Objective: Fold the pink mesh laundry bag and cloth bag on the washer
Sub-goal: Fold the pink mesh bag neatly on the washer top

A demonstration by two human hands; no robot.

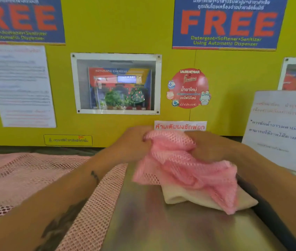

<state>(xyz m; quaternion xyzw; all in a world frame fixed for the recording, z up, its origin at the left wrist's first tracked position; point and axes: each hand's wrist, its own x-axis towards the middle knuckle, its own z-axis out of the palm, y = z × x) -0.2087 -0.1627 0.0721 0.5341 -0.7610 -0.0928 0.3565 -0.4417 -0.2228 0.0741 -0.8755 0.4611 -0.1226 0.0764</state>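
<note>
A bunched pink mesh laundry bag (183,171) hangs from both my hands above the steel washer top (161,225). My left hand (132,142) grips its upper left part and my right hand (210,147) grips its upper right part. Under the mesh a beige cloth bag (188,196) lies folded on the washer, partly covered by the pink mesh. A second, larger pale pink mesh bag (26,178) lies spread flat on the left, under my left forearm.
A yellow wall panel (125,33) with posters, a framed dispenser window (116,84) and stickers rises right behind the washer. A white paper sign (279,127) stands at the right. A dark gap (270,214) runs along the washer's right edge.
</note>
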